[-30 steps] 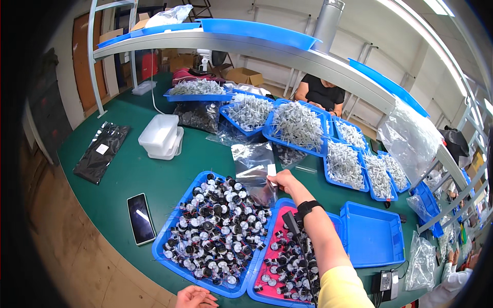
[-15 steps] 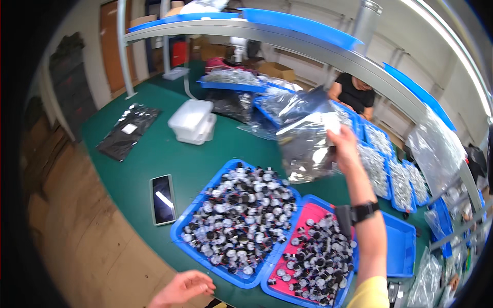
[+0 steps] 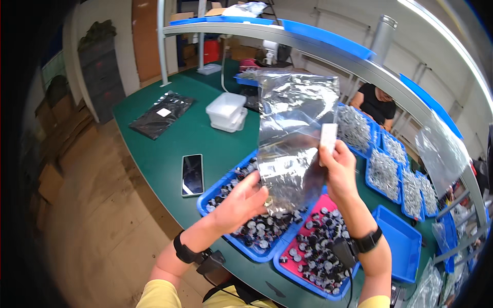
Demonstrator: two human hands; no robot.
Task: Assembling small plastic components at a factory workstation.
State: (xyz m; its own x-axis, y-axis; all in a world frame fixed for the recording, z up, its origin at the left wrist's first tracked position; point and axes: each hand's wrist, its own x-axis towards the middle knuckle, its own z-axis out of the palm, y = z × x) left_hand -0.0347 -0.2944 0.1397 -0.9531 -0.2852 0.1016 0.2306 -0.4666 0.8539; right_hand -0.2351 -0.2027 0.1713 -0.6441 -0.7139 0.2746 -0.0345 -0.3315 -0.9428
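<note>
A shiny bag (image 3: 290,110) up in the air

The right hand (image 3: 340,167) pinches the bag between thumb and fingers, by the white label (image 3: 328,136) on its right side. The bag is above a blue tray (image 3: 250,252) of small parts (image 3: 261,226). The left hand (image 3: 239,204) has its fingers spread near the bag's lower left edge. I can't tell if they touch it.

Green table (image 3: 226,154) with blue trays (image 3: 395,244), phone (image 3: 192,175), tubs (image 3: 225,107), dark bag (image 3: 155,121).
</note>
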